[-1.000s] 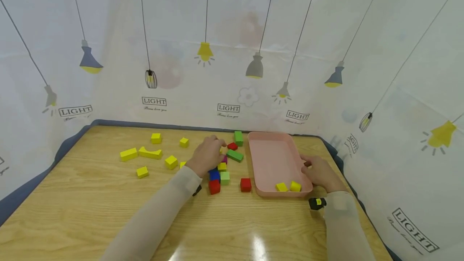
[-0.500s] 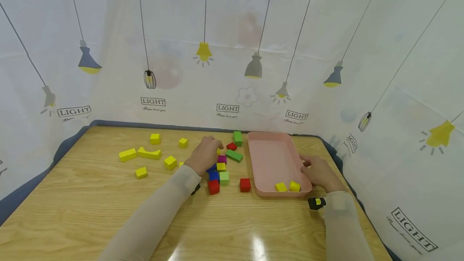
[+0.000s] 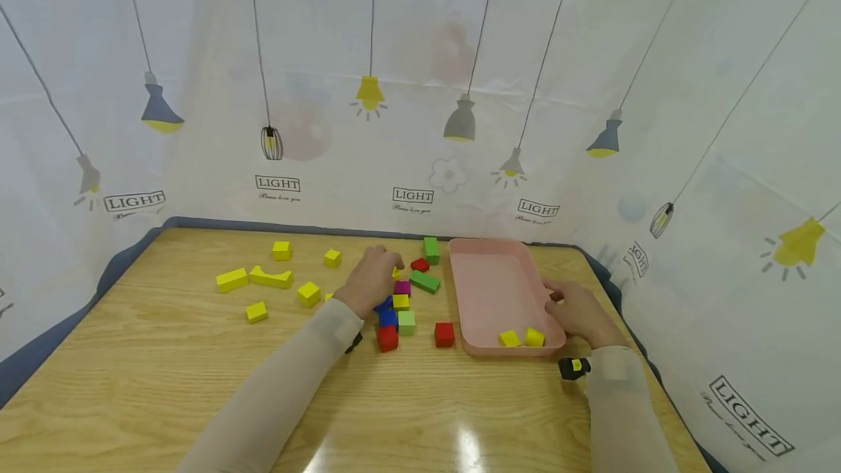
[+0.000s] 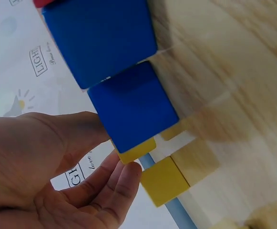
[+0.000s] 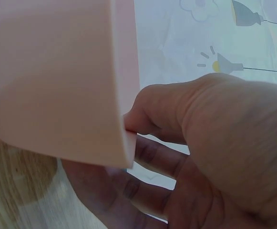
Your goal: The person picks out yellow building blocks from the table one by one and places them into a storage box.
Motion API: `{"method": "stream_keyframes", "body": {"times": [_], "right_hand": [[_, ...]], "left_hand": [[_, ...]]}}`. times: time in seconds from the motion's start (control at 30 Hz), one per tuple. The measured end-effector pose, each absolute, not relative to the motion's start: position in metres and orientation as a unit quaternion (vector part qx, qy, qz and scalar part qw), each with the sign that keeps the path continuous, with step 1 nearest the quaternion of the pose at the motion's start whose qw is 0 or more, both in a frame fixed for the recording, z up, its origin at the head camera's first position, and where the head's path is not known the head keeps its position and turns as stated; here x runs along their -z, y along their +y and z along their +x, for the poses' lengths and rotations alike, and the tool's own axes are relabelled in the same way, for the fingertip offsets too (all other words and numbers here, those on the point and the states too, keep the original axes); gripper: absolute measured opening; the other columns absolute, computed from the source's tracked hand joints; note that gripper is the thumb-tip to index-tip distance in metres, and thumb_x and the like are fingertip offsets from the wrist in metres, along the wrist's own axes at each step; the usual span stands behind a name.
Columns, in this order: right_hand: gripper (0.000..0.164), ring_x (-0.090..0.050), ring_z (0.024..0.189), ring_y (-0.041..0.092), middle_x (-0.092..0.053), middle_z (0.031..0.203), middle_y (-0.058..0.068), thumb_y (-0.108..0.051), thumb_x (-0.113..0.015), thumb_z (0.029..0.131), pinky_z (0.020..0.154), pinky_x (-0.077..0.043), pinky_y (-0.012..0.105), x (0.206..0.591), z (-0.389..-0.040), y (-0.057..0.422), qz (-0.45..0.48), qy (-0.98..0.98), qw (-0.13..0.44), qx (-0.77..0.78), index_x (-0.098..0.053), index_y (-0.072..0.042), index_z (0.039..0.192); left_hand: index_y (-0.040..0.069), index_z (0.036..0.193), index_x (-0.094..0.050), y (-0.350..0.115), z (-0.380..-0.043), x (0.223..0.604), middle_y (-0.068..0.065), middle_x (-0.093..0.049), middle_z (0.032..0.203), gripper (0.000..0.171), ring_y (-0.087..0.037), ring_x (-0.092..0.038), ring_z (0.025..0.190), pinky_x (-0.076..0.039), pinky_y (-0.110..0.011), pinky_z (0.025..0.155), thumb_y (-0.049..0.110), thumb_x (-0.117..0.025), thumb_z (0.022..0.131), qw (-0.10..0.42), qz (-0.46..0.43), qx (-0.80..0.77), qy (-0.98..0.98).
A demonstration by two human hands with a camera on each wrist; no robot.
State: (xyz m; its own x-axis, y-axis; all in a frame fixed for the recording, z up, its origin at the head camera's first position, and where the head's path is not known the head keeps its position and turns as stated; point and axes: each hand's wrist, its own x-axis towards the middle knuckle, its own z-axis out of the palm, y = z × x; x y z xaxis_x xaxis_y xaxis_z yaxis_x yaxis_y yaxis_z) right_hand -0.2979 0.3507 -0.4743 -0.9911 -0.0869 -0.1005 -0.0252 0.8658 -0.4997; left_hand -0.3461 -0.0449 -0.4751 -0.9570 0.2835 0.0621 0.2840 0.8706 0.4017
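Observation:
My left hand (image 3: 369,279) pinches a yellow block (image 4: 137,151) between thumb and fingers; in the left wrist view, a blue block (image 4: 134,106) partly hides it and the thumb tip. A short row near that hand holds a purple block (image 3: 402,288), a yellow block (image 3: 401,303), a light green block (image 3: 406,322), a blue block (image 3: 388,318) and a red block (image 3: 388,339). With thumb and fingers, my right hand (image 3: 578,311) grips the right rim of the pink tray (image 3: 489,290). Two yellow blocks (image 3: 509,339) lie at the tray's near end.
Several yellow blocks (image 3: 309,294) are spread over the left of the wooden table (image 3: 164,356), one of them arch-shaped (image 3: 271,278). Between the left hand and the tray lie green blocks (image 3: 425,282) and a small red piece (image 3: 420,265). A red cube (image 3: 444,335) sits left of the tray.
My left hand has shifted slightly left, and more of the purple block shows beside it. The right hand and tray have stayed in place.

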Motion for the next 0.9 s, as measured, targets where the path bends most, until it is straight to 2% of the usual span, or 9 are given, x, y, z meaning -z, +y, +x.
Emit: {"method": "stream_keyframes", "body": {"times": [0.4,0.6,0.8,0.9], "right_hand": [[0.053,-0.061,0.078,0.023,-0.059,0.127,0.023,-0.014,-0.055,0.099,0.064,-0.053,0.031,0.476,-0.298,0.352,-0.023,0.961,0.065,0.27,-0.044,-0.012,0.152],[0.053,-0.061,0.076,0.022,-0.059,0.126,0.022,-0.014,-0.055,0.099,0.063,-0.054,0.031,0.475,-0.298,0.351,-0.022,0.96,0.069,0.272,-0.044,-0.012,0.152],[0.054,-0.062,0.074,0.022,-0.058,0.127,0.024,-0.013,-0.054,0.099,0.062,-0.054,0.032,0.472,-0.297,0.349,-0.022,0.959,0.07,0.274,-0.043,-0.012,0.152],[0.054,-0.062,0.075,0.022,-0.058,0.127,0.024,-0.013,-0.054,0.099,0.062,-0.055,0.032,0.472,-0.296,0.349,-0.023,0.959,0.07,0.273,-0.043,-0.012,0.152]], "left_hand": [[0.012,0.12,-0.07,-0.034,-0.338,0.462,-0.005,-0.056,0.116,0.034,-0.023,-0.046,0.108,-0.049,-0.036,0.096,-0.002,-0.069,0.09,0.034,-0.17,0.233,-0.957],[0.014,0.119,-0.07,-0.024,-0.33,0.457,-0.005,-0.054,0.117,0.032,-0.022,-0.046,0.108,-0.049,-0.034,0.095,0.001,-0.072,0.089,0.036,-0.181,0.252,-0.95],[0.014,0.118,-0.071,-0.012,-0.319,0.451,-0.005,-0.055,0.113,0.032,-0.021,-0.048,0.103,-0.049,-0.031,0.087,0.003,-0.075,0.089,0.058,-0.218,0.25,-0.941],[0.014,0.117,-0.071,-0.004,-0.314,0.449,-0.005,-0.057,0.114,0.031,-0.021,-0.05,0.105,-0.049,-0.032,0.09,0.003,-0.075,0.088,0.072,-0.235,0.251,-0.936]]}}
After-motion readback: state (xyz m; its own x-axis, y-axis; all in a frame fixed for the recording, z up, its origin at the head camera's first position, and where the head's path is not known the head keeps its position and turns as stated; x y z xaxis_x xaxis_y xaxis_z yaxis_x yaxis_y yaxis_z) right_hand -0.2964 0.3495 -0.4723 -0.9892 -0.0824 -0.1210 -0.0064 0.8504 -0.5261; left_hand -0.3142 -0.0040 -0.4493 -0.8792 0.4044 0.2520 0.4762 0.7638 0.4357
